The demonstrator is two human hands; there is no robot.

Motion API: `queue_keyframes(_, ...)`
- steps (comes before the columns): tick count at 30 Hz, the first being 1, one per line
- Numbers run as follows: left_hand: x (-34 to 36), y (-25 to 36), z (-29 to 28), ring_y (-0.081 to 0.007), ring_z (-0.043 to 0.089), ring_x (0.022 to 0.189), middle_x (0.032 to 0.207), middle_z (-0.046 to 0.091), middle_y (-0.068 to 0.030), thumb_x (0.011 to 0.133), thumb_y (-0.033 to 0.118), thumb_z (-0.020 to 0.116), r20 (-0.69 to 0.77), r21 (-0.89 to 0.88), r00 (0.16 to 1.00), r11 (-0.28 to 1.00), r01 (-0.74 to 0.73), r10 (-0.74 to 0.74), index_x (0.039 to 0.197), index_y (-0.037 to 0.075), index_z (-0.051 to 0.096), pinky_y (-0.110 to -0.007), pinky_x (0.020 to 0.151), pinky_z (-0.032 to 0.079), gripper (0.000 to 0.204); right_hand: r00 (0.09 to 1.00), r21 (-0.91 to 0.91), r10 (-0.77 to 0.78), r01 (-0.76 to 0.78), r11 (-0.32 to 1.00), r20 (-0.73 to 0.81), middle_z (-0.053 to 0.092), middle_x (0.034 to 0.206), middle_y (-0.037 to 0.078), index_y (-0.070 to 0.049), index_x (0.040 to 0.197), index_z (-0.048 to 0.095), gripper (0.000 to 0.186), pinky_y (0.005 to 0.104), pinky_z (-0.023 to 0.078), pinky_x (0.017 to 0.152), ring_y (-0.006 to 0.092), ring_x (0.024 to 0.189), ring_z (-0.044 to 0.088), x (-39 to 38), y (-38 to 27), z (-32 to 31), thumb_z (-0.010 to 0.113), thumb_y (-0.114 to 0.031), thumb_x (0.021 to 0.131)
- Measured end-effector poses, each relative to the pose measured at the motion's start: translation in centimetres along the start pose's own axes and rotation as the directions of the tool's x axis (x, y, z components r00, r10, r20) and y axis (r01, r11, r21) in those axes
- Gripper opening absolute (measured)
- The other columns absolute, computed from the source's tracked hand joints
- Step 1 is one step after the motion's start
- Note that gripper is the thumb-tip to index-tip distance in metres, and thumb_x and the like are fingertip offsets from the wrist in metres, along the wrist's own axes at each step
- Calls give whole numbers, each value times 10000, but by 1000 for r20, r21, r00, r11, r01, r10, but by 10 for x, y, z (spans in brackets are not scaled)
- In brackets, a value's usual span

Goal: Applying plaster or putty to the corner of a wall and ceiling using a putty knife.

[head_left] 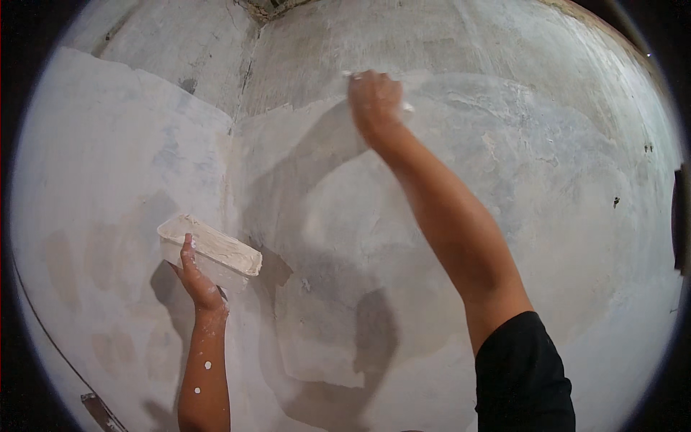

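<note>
My left hand [196, 279] is closed round a long, pale rectangular tray [229, 275], its thumb up along the near side. Cream-coloured filler paste [216, 239] lies in the tray, thick and smeared over the rim. White splashes dot my left wrist and forearm. Higher up and to the right, my right hand [375, 101] is a closed fist against the wall, slightly blurred. Small whitish bits show at both sides of the fist, but the thing in its grip is mostly hidden. It works where a smooth pale coat [324, 165] meets bare grey wall [309, 65].
Two walls meet in a corner [234, 144] left of centre. The left wall [86, 144] carries a white coat with beige patches. A small dark hole [616, 201] marks the right wall. A dark cable [50, 338] runs down the lower left, and a dark object [680, 219] sits at the right edge.
</note>
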State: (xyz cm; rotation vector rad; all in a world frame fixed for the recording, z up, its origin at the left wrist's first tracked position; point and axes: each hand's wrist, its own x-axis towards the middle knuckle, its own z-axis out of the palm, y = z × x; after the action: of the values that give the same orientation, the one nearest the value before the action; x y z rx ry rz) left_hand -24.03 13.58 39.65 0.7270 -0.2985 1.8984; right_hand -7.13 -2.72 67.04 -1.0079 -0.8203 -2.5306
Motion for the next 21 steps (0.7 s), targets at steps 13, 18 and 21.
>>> queue_keyframes(13,0,-9,-16,-230,360,1202,1303,366,-116,850,239,526,72,13,996,998,58,-59,1328,38,259,-350,1020,265,583,793,-13,161,-190,982,588,650,983,63,-116,932,676,160,304,503,704,212,960,615,44,-52,25,596,-143,796)
queue_keyframes(18,-6,-4,-3,-225,356,1202,1296,365,-112,846,229,530,58,42,997,998,54,-57,1325,40,259,-349,1021,258,581,715,155,-117,12,988,690,559,1116,69,-110,1094,601,278,350,411,839,217,1066,502,32,-134,45,535,-163,829)
queue_keyframes(21,-1,-9,-7,-224,358,1200,1292,368,-113,848,231,529,71,30,995,997,67,-69,1324,41,258,-349,1021,258,580,643,252,-189,-7,968,742,610,1028,74,-119,1042,635,240,351,457,774,230,973,573,39,-132,29,531,-158,829)
